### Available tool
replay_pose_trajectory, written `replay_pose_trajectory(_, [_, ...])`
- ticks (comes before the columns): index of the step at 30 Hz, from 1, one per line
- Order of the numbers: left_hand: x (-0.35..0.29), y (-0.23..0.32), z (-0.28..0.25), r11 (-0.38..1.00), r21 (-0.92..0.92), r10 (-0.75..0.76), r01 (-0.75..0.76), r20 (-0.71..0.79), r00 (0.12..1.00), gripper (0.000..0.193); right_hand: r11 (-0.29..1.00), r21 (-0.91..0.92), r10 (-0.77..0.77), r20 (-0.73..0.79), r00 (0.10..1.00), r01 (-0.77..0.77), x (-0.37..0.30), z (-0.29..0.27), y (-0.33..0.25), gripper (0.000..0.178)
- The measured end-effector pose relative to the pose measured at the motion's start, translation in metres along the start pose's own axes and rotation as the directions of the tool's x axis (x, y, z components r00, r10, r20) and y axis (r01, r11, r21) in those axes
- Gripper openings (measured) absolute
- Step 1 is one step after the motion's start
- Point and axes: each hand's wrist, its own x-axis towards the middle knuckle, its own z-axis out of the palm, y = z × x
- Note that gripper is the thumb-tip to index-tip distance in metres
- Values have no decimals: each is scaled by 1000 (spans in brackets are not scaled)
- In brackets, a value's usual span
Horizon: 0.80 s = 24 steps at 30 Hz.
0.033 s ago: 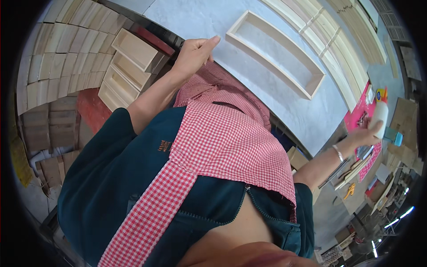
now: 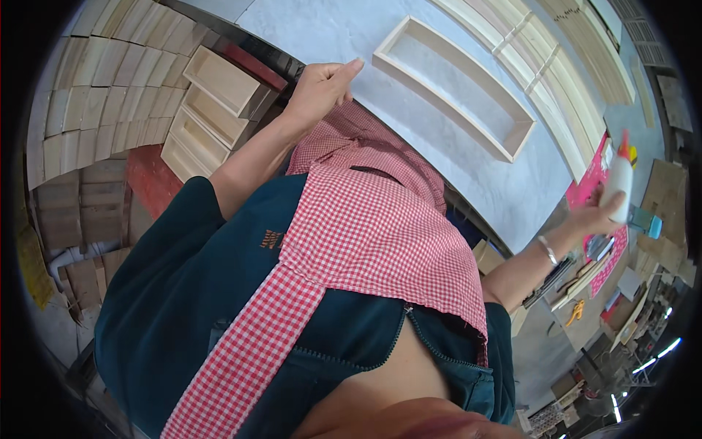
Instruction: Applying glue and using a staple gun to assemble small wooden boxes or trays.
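Note:
On the right, away from the table edge, my right hand (image 2: 594, 216) is wrapped around a white squeeze bottle (image 2: 621, 179) with a red nozzle pointing up. My left hand (image 2: 320, 94) is closed at the near edge of the pale table (image 2: 322, 36), thumb laid along the curled index finger. Whatever its fingers may hold is hidden. To its right, a narrow rectangular wooden frame (image 2: 450, 95) lies on the tabletop, touched by neither hand; the table surface shows through its middle.
Long wooden strips (image 2: 545, 62) lie along the table's far side. Stacked wooden pieces (image 2: 110, 80) rise at the left, beside several wooden boxes (image 2: 219, 80). A pink patterned surface (image 2: 610, 267) holding tools and a teal object (image 2: 646, 222) are by my right hand.
My right hand has moved slightly to the left with the white squeeze bottle, whose nozzle now points more upright. My left hand and the wooden frame have hardly shifted.

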Motion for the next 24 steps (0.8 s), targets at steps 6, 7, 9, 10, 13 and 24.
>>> replay_pose_trajectory(6, [-1, -13, 0, 991, 83, 106, -101, -52, 993, 37, 974, -51, 219, 459, 861, -220, -140, 61, -12, 45])
replay_pose_trajectory(7, [-2, -14, -2, 985, 121, 131, -122, -72, 989, 38, 967, -48, 236, 529, 815, -249, -156, 69, -17, 46])
replay_pose_trajectory(9, [-5, -17, -7, 978, 155, 154, -138, -93, 984, 39, 960, -50, 251, 597, 762, -277, -179, 82, -27, 47])
replay_pose_trajectory(10, [-7, -20, -10, 985, 137, 117, -103, -96, 988, 38, 964, -62, 240, 625, 743, -259, -187, 87, -31, 47])
replay_pose_trajectory(13, [-10, -26, -19, 997, 83, 6, 2, -98, 995, 37, 975, -97, 211, 702, 680, -202, -199, 100, -40, 50])
replay_pose_trajectory(24, [-4, -36, -30, 998, -34, -57, 53, -139, 989, 42, 992, -127, 78, 744, 664, 26, -201, 117, -41, 56])
